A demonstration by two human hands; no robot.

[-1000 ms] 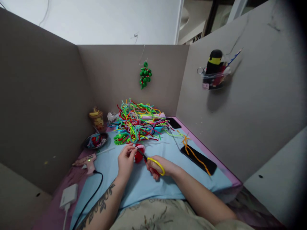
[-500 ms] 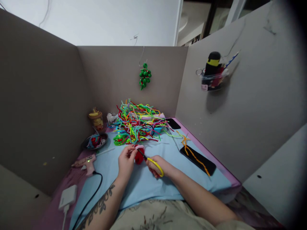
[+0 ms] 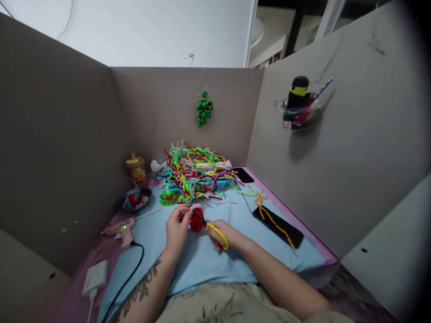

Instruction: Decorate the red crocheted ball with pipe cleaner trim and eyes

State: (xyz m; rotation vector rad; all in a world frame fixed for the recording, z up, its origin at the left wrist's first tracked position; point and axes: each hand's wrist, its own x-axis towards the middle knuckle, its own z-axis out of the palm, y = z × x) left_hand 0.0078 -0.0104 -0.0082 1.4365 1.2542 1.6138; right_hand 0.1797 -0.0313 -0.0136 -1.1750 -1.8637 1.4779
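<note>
My left hand (image 3: 178,224) pinches a small red fuzzy piece with a pale pink top edge (image 3: 196,220), which looks like pipe-cleaner work. In my right hand (image 3: 220,233) is a pair of scissors (image 3: 218,234) with yellow handles and dark blades. The blades reach up and left to the pink edge beside my left fingertips. Whether they are cutting into it cannot be made out. Just behind the hands lies a big tangle of colourful pipe cleaners (image 3: 198,172), with a green piece with eyes (image 3: 170,196) at its front left.
To the left are a pink glue gun (image 3: 125,231) with a black cord, a dark bowl (image 3: 148,196) of scraps, a cup (image 3: 135,168) and a white adapter (image 3: 95,274). At right lies a phone (image 3: 279,229) under an orange strand (image 3: 278,224). Grey panels (image 3: 182,103) enclose the table.
The red piece has shifted slightly within my left hand's grip. The scissors stay almost in place at its pink edge. The whole view has tilted a little.
</note>
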